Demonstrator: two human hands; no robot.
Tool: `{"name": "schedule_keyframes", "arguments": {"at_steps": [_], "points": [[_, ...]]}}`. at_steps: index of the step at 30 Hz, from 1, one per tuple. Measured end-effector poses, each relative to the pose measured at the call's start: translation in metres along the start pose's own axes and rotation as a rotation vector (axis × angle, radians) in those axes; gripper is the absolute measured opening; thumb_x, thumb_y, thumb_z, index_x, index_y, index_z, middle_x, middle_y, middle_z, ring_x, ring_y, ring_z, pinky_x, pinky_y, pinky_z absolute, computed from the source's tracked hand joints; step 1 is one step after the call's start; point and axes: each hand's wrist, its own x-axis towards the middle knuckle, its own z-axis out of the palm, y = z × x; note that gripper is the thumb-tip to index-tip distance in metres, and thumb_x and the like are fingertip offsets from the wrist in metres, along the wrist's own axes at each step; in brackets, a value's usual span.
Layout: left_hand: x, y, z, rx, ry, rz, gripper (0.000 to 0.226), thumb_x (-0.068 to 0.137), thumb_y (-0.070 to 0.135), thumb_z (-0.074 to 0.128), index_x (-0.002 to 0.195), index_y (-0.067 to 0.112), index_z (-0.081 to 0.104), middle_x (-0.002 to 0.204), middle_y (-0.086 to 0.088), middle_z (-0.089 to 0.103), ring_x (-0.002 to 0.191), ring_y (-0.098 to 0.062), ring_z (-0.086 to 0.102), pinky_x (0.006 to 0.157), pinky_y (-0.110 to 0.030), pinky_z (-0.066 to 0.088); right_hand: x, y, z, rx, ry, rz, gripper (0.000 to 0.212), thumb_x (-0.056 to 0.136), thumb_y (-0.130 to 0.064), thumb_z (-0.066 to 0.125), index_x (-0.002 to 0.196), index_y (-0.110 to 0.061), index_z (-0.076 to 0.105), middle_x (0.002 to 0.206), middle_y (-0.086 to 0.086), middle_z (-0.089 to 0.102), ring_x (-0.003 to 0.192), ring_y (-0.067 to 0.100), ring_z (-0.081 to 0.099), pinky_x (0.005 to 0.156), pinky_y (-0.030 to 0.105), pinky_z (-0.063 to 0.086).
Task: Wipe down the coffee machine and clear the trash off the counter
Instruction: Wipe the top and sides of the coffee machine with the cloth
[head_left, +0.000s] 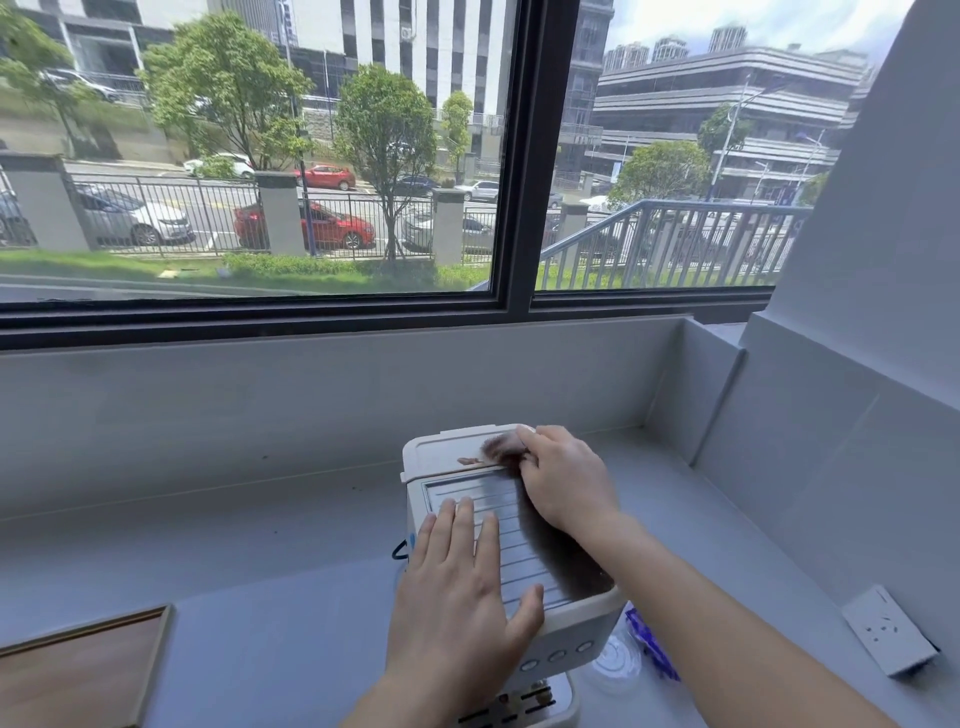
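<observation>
Left hand (457, 587) flat on coffee machine (519, 545); right hand (566, 478) clutches cloth (501, 447).

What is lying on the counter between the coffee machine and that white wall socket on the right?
In the head view, a clear plastic lid and a blue wrapper lie beside the coffee machine; the counter from there to the socket is bare.

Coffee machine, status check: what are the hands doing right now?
Left hand flat on coffee machine top, steadying. Right hand pressing stained wipe at rear edge. Clear lid, blue wrapper on counter.
</observation>
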Motion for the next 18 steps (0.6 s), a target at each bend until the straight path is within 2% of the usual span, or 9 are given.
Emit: {"name": "schedule_keyframes", "arguments": {"at_steps": [2,4,6,9,12,15,18], "points": [[0.001,0.001,0.0,0.003,0.006,0.007,0.093,0.079,0.072,0.004,0.155,0.018,0.006,0.165,-0.009,-0.003,0.15,-0.021,-0.012,0.12,-0.037,-0.015,0.011,0.0,-0.003,-0.023,-0.026,0.08,0.026,0.096,-0.03,0.037,0.11,-0.026,0.059,0.115,0.007,0.059,0.108,0.036,0.056,0.085,0.039,0.046],[0.001,0.001,0.0,0.004,-0.001,0.015,0.093,0.079,0.072,0.002,0.155,0.018,0.006,0.165,-0.009,-0.003,0.15,-0.021,-0.012,0.121,-0.038,-0.014,0.026,-0.009,-0.004,-0.003,-0.054,0.146,0.026,0.098,-0.028,0.037,0.11,-0.018,0.059,0.117,0.014,0.056,0.11,0.038,0.054,0.09,0.039,0.043],[0.0,0.0,-0.001,-0.005,0.006,0.003,0.093,0.079,0.072,0.003,0.155,0.018,0.006,0.165,-0.008,-0.002,0.15,-0.02,-0.011,0.121,-0.039,-0.012,0.026,-0.018,-0.002,-0.01,-0.027,0.078,0.027,0.099,-0.022,0.039,0.115,-0.015,0.059,0.124,0.013,0.055,0.114,0.036,0.05,0.098,0.037,0.039],[-0.002,0.0,0.0,0.005,0.022,0.006,0.093,0.08,0.072,0.006,0.155,0.018,0.009,0.165,-0.008,0.001,0.151,-0.02,-0.008,0.122,-0.04,-0.011,-0.004,-0.009,0.0,-0.019,0.022,-0.103,0.03,0.095,-0.019,0.042,0.118,-0.019,0.061,0.126,0.002,0.058,0.121,0.027,0.048,0.111,0.034,0.032],[-0.001,0.001,0.0,0.005,0.039,0.005,0.093,0.079,0.072,0.006,0.155,0.018,0.011,0.165,-0.009,0.004,0.151,-0.021,-0.006,0.12,-0.039,-0.015,-0.029,0.011,0.0,-0.021,0.074,-0.13,0.023,0.093,-0.019,0.047,0.108,-0.013,0.064,0.123,0.003,0.062,0.119,0.03,0.051,0.109,0.033,0.033],[0.0,0.001,0.0,0.004,0.052,0.015,0.093,0.08,0.072,0.007,0.155,0.017,0.013,0.164,-0.009,0.006,0.151,-0.021,-0.004,0.12,-0.037,-0.016,-0.01,0.003,-0.002,-0.004,0.031,0.028,0.02,0.097,-0.023,0.043,0.104,-0.012,0.059,0.119,0.007,0.059,0.115,0.03,0.05,0.097,0.034,0.035],[-0.002,0.0,-0.001,-0.006,0.062,0.016,0.092,0.08,0.071,0.008,0.155,0.017,0.014,0.164,-0.009,0.006,0.151,-0.02,-0.004,0.12,-0.037,-0.015,0.002,-0.016,0.001,-0.047,0.031,-0.019,0.027,0.1,-0.027,0.042,0.118,-0.014,0.058,0.131,0.008,0.055,0.125,0.029,0.044,0.109,0.035,0.03]]}}
